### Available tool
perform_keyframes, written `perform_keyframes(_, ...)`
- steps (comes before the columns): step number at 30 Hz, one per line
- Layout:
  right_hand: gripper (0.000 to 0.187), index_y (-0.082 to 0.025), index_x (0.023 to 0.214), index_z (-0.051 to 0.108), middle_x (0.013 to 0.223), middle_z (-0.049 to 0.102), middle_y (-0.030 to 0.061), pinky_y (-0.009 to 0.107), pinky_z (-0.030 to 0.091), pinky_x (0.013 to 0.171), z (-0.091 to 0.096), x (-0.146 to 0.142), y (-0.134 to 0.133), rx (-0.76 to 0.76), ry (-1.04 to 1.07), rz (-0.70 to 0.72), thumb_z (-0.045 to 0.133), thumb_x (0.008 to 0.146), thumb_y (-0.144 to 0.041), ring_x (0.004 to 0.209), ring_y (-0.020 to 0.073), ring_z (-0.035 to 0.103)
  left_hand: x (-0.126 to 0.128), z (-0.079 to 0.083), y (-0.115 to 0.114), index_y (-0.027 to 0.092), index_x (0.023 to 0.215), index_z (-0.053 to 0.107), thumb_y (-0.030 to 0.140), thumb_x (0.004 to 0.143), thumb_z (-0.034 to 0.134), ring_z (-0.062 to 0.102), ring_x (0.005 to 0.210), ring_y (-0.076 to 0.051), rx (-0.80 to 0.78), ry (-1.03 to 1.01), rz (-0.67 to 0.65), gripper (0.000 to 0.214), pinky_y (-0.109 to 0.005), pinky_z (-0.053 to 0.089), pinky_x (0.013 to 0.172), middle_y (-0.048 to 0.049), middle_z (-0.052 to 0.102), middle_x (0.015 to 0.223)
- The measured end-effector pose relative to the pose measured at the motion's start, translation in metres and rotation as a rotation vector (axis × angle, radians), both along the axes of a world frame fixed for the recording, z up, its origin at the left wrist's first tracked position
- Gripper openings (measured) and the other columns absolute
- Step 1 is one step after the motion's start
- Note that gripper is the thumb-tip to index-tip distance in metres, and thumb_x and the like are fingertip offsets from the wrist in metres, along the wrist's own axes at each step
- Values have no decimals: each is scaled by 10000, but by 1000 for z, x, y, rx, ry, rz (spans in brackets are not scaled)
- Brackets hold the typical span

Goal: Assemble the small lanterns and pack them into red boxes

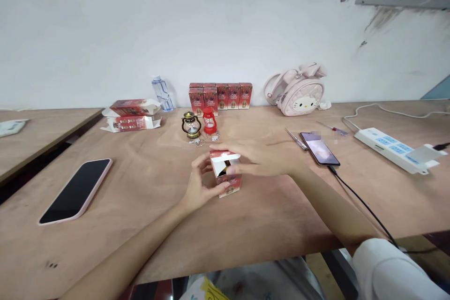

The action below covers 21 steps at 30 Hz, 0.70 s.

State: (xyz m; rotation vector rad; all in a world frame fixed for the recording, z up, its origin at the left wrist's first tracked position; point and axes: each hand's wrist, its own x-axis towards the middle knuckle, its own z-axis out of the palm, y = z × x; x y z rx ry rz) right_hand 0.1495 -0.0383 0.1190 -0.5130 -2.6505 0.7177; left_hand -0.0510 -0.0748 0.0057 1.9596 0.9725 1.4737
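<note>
A small red printed cardboard box [232, 188] stands on the table in front of me with its top flaps up. Something dark and gold-coloured shows in its opening; most of it is hidden inside. My left hand [197, 186] is closed around the box's left side, thumb across the front. From the right, my right hand [258, 160] grips the top of the box, with the thumb at the opening and the fingers behind the raised flap. Just beyond the box stand a black-and-gold miniature lantern [191, 126] and a red miniature lantern [210, 122].
Several closed red boxes [234, 96] stand in rows by the wall. Opened cartons [131, 115] and a clear bottle [162, 93] are at left. A phone [75, 191] lies left; right are a pink bag [300, 96], screwdriver [297, 139], cabled phone [320, 149] and power strip [390, 149].
</note>
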Motion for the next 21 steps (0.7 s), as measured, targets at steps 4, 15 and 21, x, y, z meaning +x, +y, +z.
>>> perform_keyframes(4, 430, -237, 1388, 376, 1436, 430, 31, 375, 294, 1126, -2, -2, 0, 61, 11, 15, 349, 965, -306, 1331, 146, 383, 4, 1, -1, 278, 1303, 196, 302, 658, 770, 584, 1094, -225, -72, -75, -9, 864, -422, 526, 871, -110, 507, 1239)
perform_keyframes(15, 396, -245, 1350, 442, 1427, 440, 12, 378, 263, 1149, -13, -4, 9, 162, 15, 26, 368, 963, -293, 1360, 137, 342, -2, 9, 8, 226, 1201, 440, 389, 665, 744, 609, 1028, -233, -269, -111, -85, 638, -411, 516, 886, -89, 557, 1219)
perform_keyframes(21, 407, -247, 1366, 421, 1416, 455, 9, 358, 335, 1111, -13, -10, 5, 217, 60, -53, 321, 974, -295, 1309, 145, 423, -1, 11, 5, 221, 1200, 444, 433, 658, 737, 576, 1091, -244, -326, -110, -58, 652, -396, 491, 917, -84, 547, 1244)
